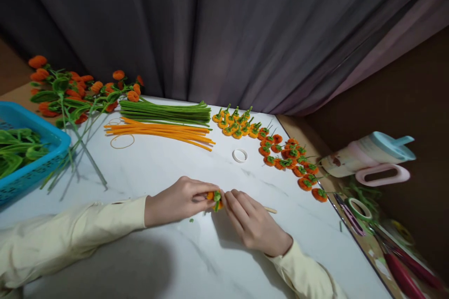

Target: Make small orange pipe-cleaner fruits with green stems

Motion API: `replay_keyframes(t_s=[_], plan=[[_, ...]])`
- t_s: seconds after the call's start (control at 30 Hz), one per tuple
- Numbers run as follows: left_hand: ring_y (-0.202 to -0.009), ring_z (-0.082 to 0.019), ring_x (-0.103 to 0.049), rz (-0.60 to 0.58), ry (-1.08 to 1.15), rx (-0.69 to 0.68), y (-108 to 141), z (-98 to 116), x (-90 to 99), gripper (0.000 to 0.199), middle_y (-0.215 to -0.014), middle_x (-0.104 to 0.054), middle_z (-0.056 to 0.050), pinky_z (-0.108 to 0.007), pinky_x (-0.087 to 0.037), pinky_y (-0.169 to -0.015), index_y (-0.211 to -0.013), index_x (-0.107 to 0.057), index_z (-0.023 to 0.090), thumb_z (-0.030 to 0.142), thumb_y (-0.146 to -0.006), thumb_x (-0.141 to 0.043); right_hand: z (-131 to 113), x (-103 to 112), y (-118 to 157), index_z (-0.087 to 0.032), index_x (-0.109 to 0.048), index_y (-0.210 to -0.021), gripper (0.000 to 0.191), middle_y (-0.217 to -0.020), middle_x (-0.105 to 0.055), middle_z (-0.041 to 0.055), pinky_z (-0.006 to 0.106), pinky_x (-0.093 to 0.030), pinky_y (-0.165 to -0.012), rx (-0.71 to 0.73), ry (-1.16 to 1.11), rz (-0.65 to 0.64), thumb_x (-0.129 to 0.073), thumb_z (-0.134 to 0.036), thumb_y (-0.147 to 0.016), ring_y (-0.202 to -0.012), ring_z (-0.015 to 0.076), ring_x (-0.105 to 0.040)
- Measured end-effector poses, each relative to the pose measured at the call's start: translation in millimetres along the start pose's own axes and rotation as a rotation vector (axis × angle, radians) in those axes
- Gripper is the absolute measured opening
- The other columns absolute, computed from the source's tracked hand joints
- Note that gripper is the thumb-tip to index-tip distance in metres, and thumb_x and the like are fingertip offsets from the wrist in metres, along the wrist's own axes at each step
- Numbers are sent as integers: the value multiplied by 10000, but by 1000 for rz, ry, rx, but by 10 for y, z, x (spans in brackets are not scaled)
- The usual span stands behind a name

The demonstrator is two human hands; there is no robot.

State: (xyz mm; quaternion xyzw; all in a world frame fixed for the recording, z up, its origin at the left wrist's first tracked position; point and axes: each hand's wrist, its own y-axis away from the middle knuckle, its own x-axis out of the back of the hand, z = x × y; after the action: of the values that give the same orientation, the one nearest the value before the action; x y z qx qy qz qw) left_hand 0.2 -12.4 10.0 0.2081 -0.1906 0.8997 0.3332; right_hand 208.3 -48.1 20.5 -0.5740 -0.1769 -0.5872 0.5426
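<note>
We reach our left hand (pixel 180 199) in level from the left, pinching a small orange-and-green piece (pixel 216 200) just above the table (pixel 164 163); our right hand (pixel 250 219) slants in, fingers curled beside that piece, though we cannot tell what they grip. The tabletop is white, grey-veined; dark curtains (pixel 171 23) hang behind.

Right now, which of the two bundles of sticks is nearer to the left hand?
The orange bundle, which lies between the left hand and the green bundle.
</note>
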Motion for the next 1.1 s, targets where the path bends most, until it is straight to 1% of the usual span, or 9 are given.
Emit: replay_keyframes(t_s=[0.13, 0.3, 0.47, 0.6, 0.67, 0.77, 0.87, 0.97, 1.1], plan=[[-655, -128, -630, 28, 33, -2, -5, -3, -20, 284, -877, -701, -46, -187, -511, -606, -1078, -648, 158, 184, -822, -527, -3, 11, -36, 21, -614, -969, 313, -878, -645, 210, 386, -539, -685, 2, 3, 7, -325, -11, -853, -843, 258, -606], [-510, -111, -588, -8, 76, 104, -10, 30, -6, 269, -646, -681, -19, -174, -476, -478, -1023, -671, 116, 161, -799, -530, 19, 12, -33, 31, -614, -963, 291, -873, -652, 195, 368, -542, -672, -9, -8, 31, -349, -8, -850, -807, 252, -607], [-592, -124, -644, 7, 148, 95, 1, 23, -30, 258, -784, -710, -56, -187, -536, -566, -1012, -668, 113, 160, -812, -514, 43, -33, 21, 6, -594, -1003, 284, -908, -645, 182, 360, -541, -697, -36, -74, 35, -344, -27, -873, -848, 243, -594], [-764, -142, -668, 59, 69, 50, 6, -14, -57, 279, -982, -695, -62, -208, -556, -707, -1067, -645, 145, 170, -818, -521, 55, -57, 37, -25, -550, -1083, 301, -944, -628, 165, 356, -529, -739, -200, -298, -6, -340, -7, -867, -889, 225, -570], [-860, -153, -658, 83, 4, 28, 8, -33, -65, 290, -1063, -670, -57, -223, -544, -780, -1097, -627, 164, 181, -826, -525, 47, -55, 30, -62, -541, -1087, 302, -935, -621, 147, 342, -523, -712, -285, -411, 7, -349, -4, -861, -863, 208, -563], [-919, -163, -646, 108, -87, -4, 18, -57, -83, 292, -1101, -656, -53, -238, -524, -837, -1110, -612, 175, 187, -832, -526, 8, -53, 13, -98, -542, -1047, 210, -892, -618, 123, 323, -504, -653, -362, -518, 53, -436, -64, -869, -798, 195, -548], [-954, -174, -638, 116, -128, -31, 39, -67, -113, 286, -1099, -656, -66, -246, -507, -873, -1102, -605, 160, 186, -828, -528, -45, -68, -2, -102, -536, -1045, 190, -892, -620, 128, 329, -487, -641, -371, -530, 75, -463, -82, -871, -781, 199, -536], [-941, -167, -638, 83, -68, -10, 63, -51, -139, 294, -1093, -650, -67, -252, -514, -861, -1122, -567, 164, 173, -834, -506, -85, -95, -23, -115, -536, -1031, 198, -896, -617, 128, 317, -483, -635, -396, -604, 112, -428, -61, -874, -780, 194, -540], [-932, -143, -635, 22, 124, 70, 72, 0, -140, 229, -1052, -632, -50, -264, -509, -882, -1074, -522, 170, 174, -849, -479, -87, -105, -58, -170, -557, -916, 134, -792, -587, 62, 266, -481, -627, -625, -827, 163, -439, -112, -892, -721, 151, -553]])
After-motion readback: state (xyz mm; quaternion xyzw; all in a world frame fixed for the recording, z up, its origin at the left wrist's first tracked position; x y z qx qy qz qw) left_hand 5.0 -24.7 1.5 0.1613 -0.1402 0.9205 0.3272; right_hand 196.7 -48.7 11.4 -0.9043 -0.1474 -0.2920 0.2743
